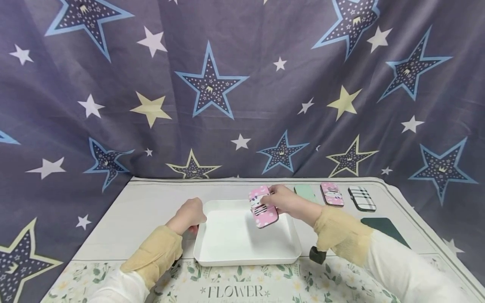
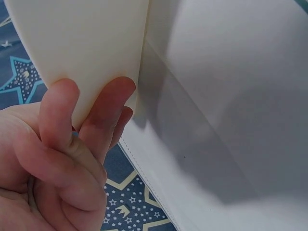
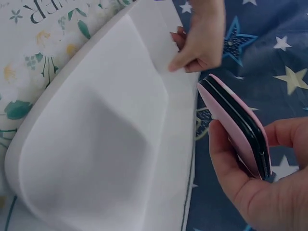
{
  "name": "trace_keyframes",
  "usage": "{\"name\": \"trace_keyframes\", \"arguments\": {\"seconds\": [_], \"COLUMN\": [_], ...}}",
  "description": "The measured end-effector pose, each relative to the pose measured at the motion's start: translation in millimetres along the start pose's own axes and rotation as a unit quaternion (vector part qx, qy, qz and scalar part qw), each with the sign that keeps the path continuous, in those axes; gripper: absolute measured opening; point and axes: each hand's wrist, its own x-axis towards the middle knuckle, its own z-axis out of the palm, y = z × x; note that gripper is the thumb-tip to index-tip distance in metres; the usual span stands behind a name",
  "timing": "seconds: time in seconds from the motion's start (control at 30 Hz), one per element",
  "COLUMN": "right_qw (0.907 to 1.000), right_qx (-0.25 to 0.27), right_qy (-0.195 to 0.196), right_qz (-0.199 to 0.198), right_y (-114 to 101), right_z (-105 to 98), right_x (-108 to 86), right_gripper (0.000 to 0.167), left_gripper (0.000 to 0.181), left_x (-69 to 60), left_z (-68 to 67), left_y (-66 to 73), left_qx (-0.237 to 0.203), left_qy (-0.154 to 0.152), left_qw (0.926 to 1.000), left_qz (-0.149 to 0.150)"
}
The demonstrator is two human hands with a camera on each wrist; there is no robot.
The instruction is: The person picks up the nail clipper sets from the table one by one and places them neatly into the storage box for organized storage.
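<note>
Head view: the left hand (image 1: 192,211), fingers curled, is pinching the white tray (image 1: 227,242) at its left rim; uneven pulling could tilt it. A pink polka-dot case (image 1: 260,209) is hanging above the tray, pinched by the half-closed right hand (image 1: 282,199); slackening could drop it.

The upper case (image 1: 267,218) is pink with white spots, a black-and-white striped patch and black edging; the tray (image 1: 225,240) is plain white. Far right: mint case (image 1: 304,192), pink patterned case (image 1: 332,195), white case (image 1: 362,198) with dark checks. White, yellow and blue-edged stars dot the slate-purple curtain (image 1: 242,126).
</note>
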Motion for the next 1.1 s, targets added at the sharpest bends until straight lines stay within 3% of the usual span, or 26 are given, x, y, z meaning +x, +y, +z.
{"name": "trace_keyframes", "arguments": {"seconds": [0.4,0.67,0.9,1.1], "right_qw": [0.9969,0.9990,0.9991,0.9979], "right_qx": [-0.077,0.014,0.008,0.043], "right_qy": [-0.003,-0.043,-0.042,-0.047], "right_qz": [-0.017,0.000,0.007,0.008], "right_y": [10.4,17.1,16.9,15.8], "right_z": [50.8,75.3,97.6,117.5], "right_x": [16.7,31.5,40.1,47.7], "right_gripper": [0.044,0.029,0.021,0.020], "left_gripper": [0.008,0.005,0.007,0.010], "left_x": [0.1,0.0,-1.9,-4.1], "left_z": [0.5,1.1,0.5,-1.9], "left_y": [2.3,2.8,2.5,1.5], "left_qx": [0.012,0.020,0.019,0.018], "left_qy": [0.000,0.007,0.011,0.012], "left_qw": [0.9999,0.9998,0.9997,0.9997], "left_qz": [0.001,0.004,0.009,0.006]}}
